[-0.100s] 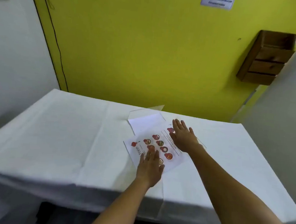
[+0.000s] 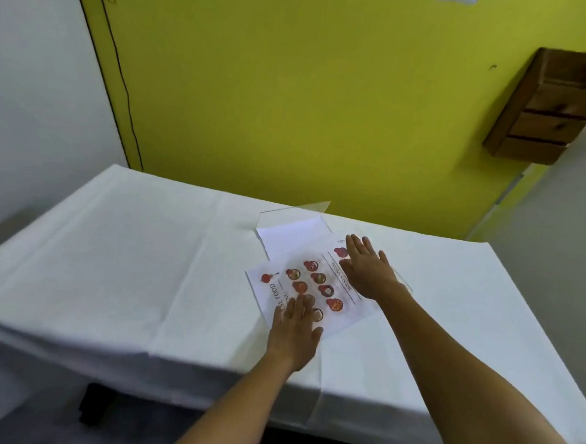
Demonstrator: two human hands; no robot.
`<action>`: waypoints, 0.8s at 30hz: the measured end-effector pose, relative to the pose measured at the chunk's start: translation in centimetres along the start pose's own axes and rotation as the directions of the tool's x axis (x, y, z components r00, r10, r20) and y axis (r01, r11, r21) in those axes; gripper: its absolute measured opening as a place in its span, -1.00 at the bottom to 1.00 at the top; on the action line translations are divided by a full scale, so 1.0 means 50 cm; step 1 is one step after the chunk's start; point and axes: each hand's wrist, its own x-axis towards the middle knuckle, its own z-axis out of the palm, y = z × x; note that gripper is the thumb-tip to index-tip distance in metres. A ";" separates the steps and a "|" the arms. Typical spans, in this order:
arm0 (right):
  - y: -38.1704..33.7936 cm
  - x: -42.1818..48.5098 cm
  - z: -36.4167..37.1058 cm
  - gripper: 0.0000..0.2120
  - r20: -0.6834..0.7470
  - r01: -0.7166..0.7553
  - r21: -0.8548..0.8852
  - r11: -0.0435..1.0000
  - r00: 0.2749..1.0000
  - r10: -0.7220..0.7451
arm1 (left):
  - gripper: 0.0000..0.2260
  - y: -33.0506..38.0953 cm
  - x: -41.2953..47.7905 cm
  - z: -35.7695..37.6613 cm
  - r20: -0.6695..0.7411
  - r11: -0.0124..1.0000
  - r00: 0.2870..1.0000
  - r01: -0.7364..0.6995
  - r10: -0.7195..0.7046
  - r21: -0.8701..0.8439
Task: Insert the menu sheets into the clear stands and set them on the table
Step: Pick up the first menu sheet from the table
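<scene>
On the counter (image 2: 145, 264), my left hand (image 2: 295, 331) and right hand (image 2: 367, 271) lie open and flat, gripping nothing, on the menu sheet (image 2: 315, 285); thin, limp paper, best lifted by an edge.

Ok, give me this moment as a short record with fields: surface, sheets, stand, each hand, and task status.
surface: table with white cloth
printed menu sheet: lying flat, picture side up
plain sheet: partly under the printed one, far side
clear stand: at the table's far edge, behind the sheets; hard to make out
left hand: flat, palm down on the printed sheet's near part
right hand: flat, fingers spread, on its far right part
status: sheet not yet in the stand
</scene>
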 end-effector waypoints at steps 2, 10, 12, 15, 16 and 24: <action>0.013 0.011 0.016 -0.45 0.051 0.029 0.000 1.000 0.998 -0.029 | -0.43 -0.003 0.003 0.016 -0.027 0.999 0.999 0.032 -0.032 0.002; 0.078 0.042 0.084 -0.44 0.203 0.267 -0.089 0.959 0.948 -0.245 | -0.49 0.047 0.004 0.073 -0.213 0.977 0.954 0.203 -0.213 -0.068; 0.089 0.058 0.084 -0.45 0.183 0.330 -0.093 0.939 0.933 -0.310 | -0.50 0.053 0.005 0.073 -0.255 0.972 0.939 0.221 -0.233 -0.073; 0.099 0.090 0.075 -0.44 0.195 0.401 -0.090 0.912 0.905 -0.379 | -0.57 0.090 0.007 0.062 -0.355 0.955 0.887 0.271 -0.295 -0.117; 0.099 0.103 0.073 -0.44 0.199 0.420 -0.098 0.902 0.897 -0.395 | -0.60 0.107 0.005 0.059 -0.399 0.940 0.852 0.305 -0.340 -0.150; 0.043 0.194 0.086 -0.41 0.215 0.528 -0.148 0.836 0.843 -0.494 | -0.51 0.243 -0.009 0.070 -0.202 0.503 0.472 0.696 -0.858 -0.513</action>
